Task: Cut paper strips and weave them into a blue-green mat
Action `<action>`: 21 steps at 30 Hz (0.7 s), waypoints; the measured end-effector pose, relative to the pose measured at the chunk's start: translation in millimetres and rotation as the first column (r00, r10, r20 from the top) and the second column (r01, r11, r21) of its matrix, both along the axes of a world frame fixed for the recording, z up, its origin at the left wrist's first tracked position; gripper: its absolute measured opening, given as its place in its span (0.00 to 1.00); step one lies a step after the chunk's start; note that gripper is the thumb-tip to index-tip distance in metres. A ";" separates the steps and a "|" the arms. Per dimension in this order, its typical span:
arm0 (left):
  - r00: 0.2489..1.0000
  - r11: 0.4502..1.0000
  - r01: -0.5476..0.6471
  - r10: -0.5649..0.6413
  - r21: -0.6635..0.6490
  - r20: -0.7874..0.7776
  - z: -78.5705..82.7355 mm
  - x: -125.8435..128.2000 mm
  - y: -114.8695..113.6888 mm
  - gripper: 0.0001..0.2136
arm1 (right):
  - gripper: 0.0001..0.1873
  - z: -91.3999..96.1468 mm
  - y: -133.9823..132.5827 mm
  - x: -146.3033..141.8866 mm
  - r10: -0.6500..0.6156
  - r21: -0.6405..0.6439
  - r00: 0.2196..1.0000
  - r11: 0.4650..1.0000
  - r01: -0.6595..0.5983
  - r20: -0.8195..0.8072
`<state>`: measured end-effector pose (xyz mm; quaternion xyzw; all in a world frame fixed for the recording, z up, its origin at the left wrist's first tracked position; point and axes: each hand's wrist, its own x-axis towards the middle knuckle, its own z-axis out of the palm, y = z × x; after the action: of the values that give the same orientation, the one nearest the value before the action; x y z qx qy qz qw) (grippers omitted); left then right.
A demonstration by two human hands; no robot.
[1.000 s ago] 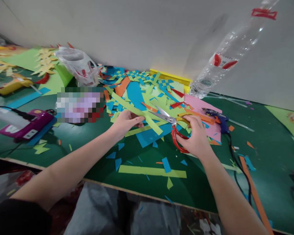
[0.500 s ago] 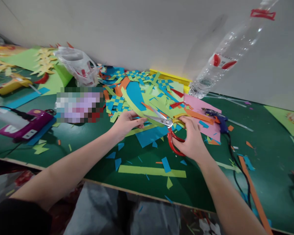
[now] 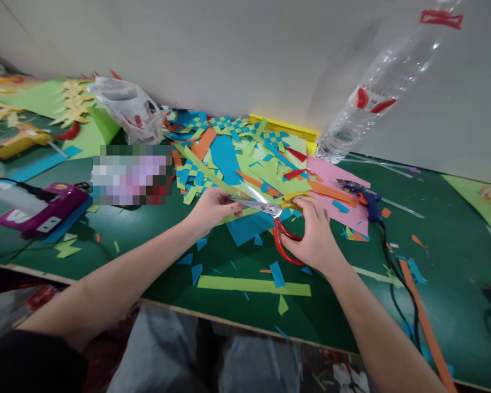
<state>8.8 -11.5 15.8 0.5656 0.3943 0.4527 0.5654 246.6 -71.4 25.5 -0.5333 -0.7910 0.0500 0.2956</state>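
Note:
My right hand (image 3: pixel 316 232) has its fingers in the handles of a pair of scissors (image 3: pixel 272 209), one handle loop yellow and the other red. The blades are spread apart and point left, their tips close to my left hand (image 3: pixel 217 210). Between thumb and fingers my left hand pinches a light green paper strip (image 3: pixel 202 166), which slants up and left over the heap. Part of the strip by the blades is hidden behind the fingers. Below both hands lies a blue paper sheet (image 3: pixel 247 228), and nearer me a flat green strip (image 3: pixel 253 286).
Behind my hands is a heap of woven blue-green paper pieces (image 3: pixel 233 128). A tilted plastic bottle (image 3: pixel 370 103) leans by the wall. A blue glue gun (image 3: pixel 368 202) with a black cord lies right; a purple power strip (image 3: pixel 45 207) and white plastic bag (image 3: pixel 129 109) are left.
The scissors have shifted slightly left and down, toward my left hand. The green strip, which bowed across behind the blades, now slants away up and left. My left hand has hardly moved.

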 end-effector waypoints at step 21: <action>0.998 0.998 0.060 -0.060 0.016 0.002 -0.4 -0.2 0.7 0.09 | 0.29 -0.7 -0.8 -1.1 0.004 0.000 1.000 1.000 -0.004 0.013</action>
<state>8.6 -10.8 15.4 0.5810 0.3731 0.4394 0.5746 245.5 -72.3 24.8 -0.5319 -0.7941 0.0472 0.2901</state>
